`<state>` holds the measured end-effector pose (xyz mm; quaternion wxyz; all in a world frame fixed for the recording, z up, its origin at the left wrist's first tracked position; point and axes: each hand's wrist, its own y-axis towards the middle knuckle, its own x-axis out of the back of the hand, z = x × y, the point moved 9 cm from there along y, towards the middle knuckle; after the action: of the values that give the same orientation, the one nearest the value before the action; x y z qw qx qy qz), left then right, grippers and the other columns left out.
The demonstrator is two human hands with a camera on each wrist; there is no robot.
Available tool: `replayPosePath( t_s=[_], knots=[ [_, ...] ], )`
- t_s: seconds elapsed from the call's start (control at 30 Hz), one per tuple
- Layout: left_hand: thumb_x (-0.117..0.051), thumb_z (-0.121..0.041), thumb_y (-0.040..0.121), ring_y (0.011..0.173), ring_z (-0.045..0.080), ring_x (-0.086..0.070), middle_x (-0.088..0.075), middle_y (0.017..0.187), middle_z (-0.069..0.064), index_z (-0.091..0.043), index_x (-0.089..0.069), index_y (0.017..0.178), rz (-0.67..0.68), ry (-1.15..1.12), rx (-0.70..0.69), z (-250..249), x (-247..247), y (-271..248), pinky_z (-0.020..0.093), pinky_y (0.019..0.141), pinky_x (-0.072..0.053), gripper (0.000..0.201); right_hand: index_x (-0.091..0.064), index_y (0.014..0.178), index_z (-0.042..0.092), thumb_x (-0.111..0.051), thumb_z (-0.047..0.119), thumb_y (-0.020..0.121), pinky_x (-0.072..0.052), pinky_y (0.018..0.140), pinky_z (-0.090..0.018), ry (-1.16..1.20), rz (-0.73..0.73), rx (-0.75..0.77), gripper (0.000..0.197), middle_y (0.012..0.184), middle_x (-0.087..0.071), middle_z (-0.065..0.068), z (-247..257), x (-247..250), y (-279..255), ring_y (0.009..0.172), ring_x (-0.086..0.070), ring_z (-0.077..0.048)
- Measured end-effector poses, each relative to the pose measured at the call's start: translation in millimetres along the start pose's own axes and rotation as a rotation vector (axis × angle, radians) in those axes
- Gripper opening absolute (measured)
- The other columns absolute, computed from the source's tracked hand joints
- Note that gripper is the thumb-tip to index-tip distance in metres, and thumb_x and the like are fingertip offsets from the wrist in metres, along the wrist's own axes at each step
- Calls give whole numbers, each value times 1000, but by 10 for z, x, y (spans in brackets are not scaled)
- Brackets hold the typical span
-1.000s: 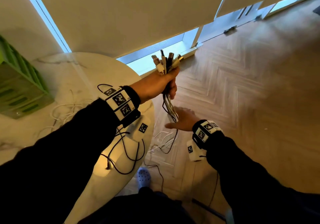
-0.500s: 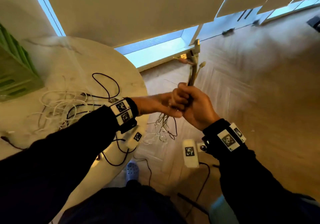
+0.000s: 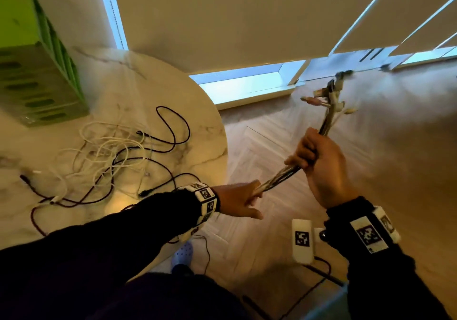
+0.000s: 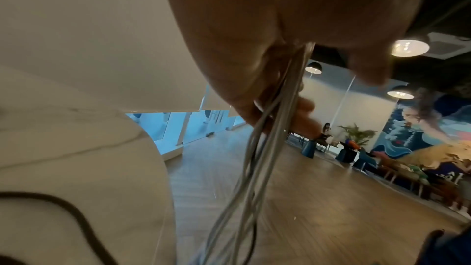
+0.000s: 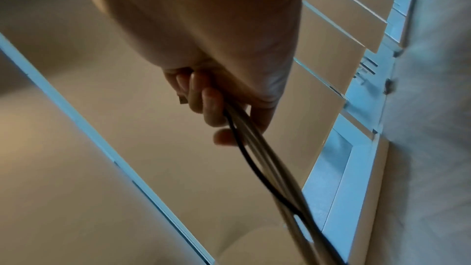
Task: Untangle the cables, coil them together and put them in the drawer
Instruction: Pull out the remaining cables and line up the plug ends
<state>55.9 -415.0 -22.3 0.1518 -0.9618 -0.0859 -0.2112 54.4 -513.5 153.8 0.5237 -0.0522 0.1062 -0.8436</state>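
Note:
My right hand (image 3: 317, 157) grips a bundle of white and black cables (image 3: 279, 178) in a fist out over the floor. The plug ends (image 3: 330, 99) stick up above that fist. Lower and to the left, my left hand (image 3: 241, 199) holds the same bundle beside the table edge, and the cables run taut between both hands. In the left wrist view the cables (image 4: 254, 168) pass through my curled fingers (image 4: 265, 96) and hang down. In the right wrist view my fingers (image 5: 206, 100) wrap the cables (image 5: 257, 160). Loose loops of the cables (image 3: 111, 154) lie spread on the table.
The round marble table (image 3: 173, 80) is on the left, with a green drawer unit (image 3: 39, 77) at its far left. Wooden floor stretches to the right, with blinds and low windows behind. My foot in a pale clog (image 3: 183, 255) stands under the table edge.
My right hand rose from below and took the bundle near the plugs. It then drew it up and right while my left hand slid down the cables toward the table edge.

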Motion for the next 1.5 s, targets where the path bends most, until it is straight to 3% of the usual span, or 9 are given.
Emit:
replayPosePath(
  t_s=[0.13, 0.3, 0.43, 0.63, 0.8, 0.93, 1.2, 1.33, 1.5],
  knots=[
    [-54, -77, 83, 136, 9, -44, -40, 153, -6, -27, -22, 153, -98, -307, -5, -30, 280, -262, 32, 112, -39, 91, -35, 67, 23, -42, 22, 104, -28, 56, -33, -246, 75, -70, 38, 56, -26, 6, -152, -172, 39, 51, -22, -13],
    [-38, -86, 83, 143, 15, -42, -45, 152, 1, -25, -43, 144, -372, -713, -213, -350, 861, -697, 32, 119, -32, 87, -53, 67, 28, -46, 31, 104, -34, 52, -31, -582, 345, -34, 37, 59, -39, 8, -378, -767, -77, 53, -36, -11],
    [-34, -50, 105, 136, 24, -53, -57, 145, 11, -8, -57, 135, -527, -882, -191, -288, 1102, -1057, 52, 117, -36, 56, -52, 82, 15, -41, 30, 105, -40, 54, -28, -773, 604, -25, 30, 67, -44, 3, -530, -1357, -256, 57, -40, -11],
    [-32, -38, 106, 119, 30, -66, -72, 121, 10, -13, -62, 82, -520, -841, -117, -259, 1387, -1623, 46, 109, -47, 45, -51, 69, 14, -54, 18, 97, -52, 72, -35, -535, 864, -162, 28, 63, -55, -6, -906, -1928, -413, 66, -58, -23],
    [-37, -44, 103, 64, 27, -63, -48, 58, 1, -14, -41, 79, -724, -965, -128, -51, 1899, -2210, 45, 88, -56, 40, -54, 67, 19, -63, 32, 93, -52, 70, -38, -1114, 952, -126, 30, 68, -65, -3, -1490, -2176, -96, 82, -70, -30],
    [-34, -41, 108, 50, 10, -36, -27, 59, -7, -16, -41, 78, -949, -823, -6, 217, 2264, -2682, 30, 66, -53, 40, -59, 104, 16, -49, 40, 96, -52, 79, -40, -1528, 661, 264, 27, 104, -67, -12, -1431, -2602, 199, 99, -65, -36],
    [-38, -40, 108, 51, 11, -28, -27, 62, -9, -19, -37, 76, -1163, -833, 157, 789, 2192, -3079, 29, 53, -37, 38, -54, 119, 25, -90, 56, 58, -50, 92, -40, -1520, 1330, 133, 78, 117, -57, 5, -1898, -3130, 76, 108, -56, -21],
    [-38, -39, 108, 55, 13, -29, -26, 65, -6, -19, -37, 79, -1231, -814, 241, 991, 2121, -3182, 31, 56, -40, 35, -53, 127, 27, -91, 41, 67, -48, 99, -38, -1648, 1383, -148, 72, 117, -56, 9, -1917, -2771, 621, 111, -57, -18],
    [-36, -40, 108, 53, 10, -28, -28, 61, -12, -19, -36, 77, -1248, -821, 296, 1132, 2066, -3193, 29, 57, -38, 38, -59, 129, 18, -60, 14, 95, -42, 93, -30, -1615, 1316, 103, 34, 127, -58, -8, -2131, -3099, 919, 114, -56, -26]
  ],
)
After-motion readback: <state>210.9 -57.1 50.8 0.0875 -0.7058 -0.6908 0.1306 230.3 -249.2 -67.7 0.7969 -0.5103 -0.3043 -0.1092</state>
